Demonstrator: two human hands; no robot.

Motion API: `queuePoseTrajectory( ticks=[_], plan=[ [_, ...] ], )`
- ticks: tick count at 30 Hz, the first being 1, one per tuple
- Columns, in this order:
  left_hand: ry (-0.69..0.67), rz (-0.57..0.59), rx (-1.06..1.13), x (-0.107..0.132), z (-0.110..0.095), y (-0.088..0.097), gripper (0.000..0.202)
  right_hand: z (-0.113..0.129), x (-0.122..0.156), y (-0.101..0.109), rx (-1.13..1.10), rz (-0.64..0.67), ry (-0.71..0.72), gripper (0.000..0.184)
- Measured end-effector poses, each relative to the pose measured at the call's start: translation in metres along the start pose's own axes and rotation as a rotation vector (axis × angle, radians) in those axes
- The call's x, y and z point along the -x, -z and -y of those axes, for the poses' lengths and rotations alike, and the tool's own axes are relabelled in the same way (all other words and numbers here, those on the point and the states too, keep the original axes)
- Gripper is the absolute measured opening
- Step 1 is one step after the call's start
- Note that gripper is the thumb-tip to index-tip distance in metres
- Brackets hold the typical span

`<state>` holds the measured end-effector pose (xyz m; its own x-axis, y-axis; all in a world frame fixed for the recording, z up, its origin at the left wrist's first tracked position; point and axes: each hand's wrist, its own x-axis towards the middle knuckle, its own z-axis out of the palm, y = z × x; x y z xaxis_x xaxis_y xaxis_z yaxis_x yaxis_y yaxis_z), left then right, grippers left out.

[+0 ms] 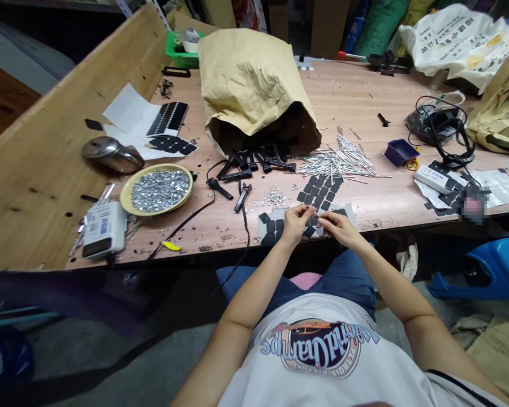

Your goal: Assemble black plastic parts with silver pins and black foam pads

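Observation:
My left hand [296, 221] and my right hand [338, 226] meet at the near edge of the wooden table [365, 102], fingers pinched together over a sheet of black pads [275, 225]. A thin metal pin [315, 213] shows between the fingertips of both hands. Any other small part in them is too small to make out. Just beyond lie more black pads [320, 189], a heap of metal pins [337, 161] and a scatter of tiny metal bits [274, 196].
A brown paper sack [250, 79] lies open with black plastic parts [254, 164] spilling out. A yellow dish of small metal pieces [159, 189] sits at left beside a white box [104, 226]. A blue tray [401, 151], cables and bags are at right.

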<state>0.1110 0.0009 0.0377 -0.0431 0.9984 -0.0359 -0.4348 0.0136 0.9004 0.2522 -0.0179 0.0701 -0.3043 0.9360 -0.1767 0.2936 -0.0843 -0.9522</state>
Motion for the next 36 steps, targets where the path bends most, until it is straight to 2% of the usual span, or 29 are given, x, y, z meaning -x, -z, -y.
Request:
queuePoseTrajectory(
  ticks=[3,5,12,17,21,24,26,29,32,34,36],
  plan=[
    [0.072,-0.034,0.045,-0.001,-0.001,0.001,0.031,-0.001,0.011,0.009,0.023,0.166,0.002,0.052],
    [0.106,-0.019,0.059,0.0,-0.003,0.001,0.034,-0.003,0.018,0.014,0.039,0.194,0.01,0.053],
    [0.187,0.02,0.026,0.004,-0.002,-0.004,0.034,-0.012,0.029,0.009,0.121,0.017,0.105,0.039],
    [0.265,0.044,-0.068,0.008,0.007,-0.002,0.031,-0.014,0.039,0.007,0.273,-0.071,0.051,0.036],
    [0.18,-0.064,-0.157,0.012,0.009,0.007,0.034,-0.019,0.042,0.024,0.603,-0.226,-0.001,0.037],
    [0.074,-0.109,-0.206,0.015,0.006,0.016,0.035,-0.023,0.042,0.036,0.886,-0.293,-0.141,0.04],
    [0.029,-0.122,-0.226,0.017,0.002,0.02,0.035,-0.023,0.042,0.035,1.004,-0.284,-0.249,0.044],
    [-0.009,-0.139,-0.241,0.019,-0.005,0.024,0.036,-0.021,0.043,0.017,1.071,-0.215,-0.318,0.045],
    [-0.04,-0.151,-0.231,0.021,-0.011,0.026,0.04,-0.02,0.044,-0.003,1.034,-0.11,-0.242,0.044],
    [-0.061,-0.159,-0.221,0.022,-0.015,0.029,0.044,-0.022,0.044,-0.006,1.017,-0.135,-0.209,0.043],
    [-0.079,-0.173,-0.219,0.022,-0.018,0.032,0.047,-0.024,0.045,-0.002,1.036,-0.247,-0.277,0.043]
  ],
)
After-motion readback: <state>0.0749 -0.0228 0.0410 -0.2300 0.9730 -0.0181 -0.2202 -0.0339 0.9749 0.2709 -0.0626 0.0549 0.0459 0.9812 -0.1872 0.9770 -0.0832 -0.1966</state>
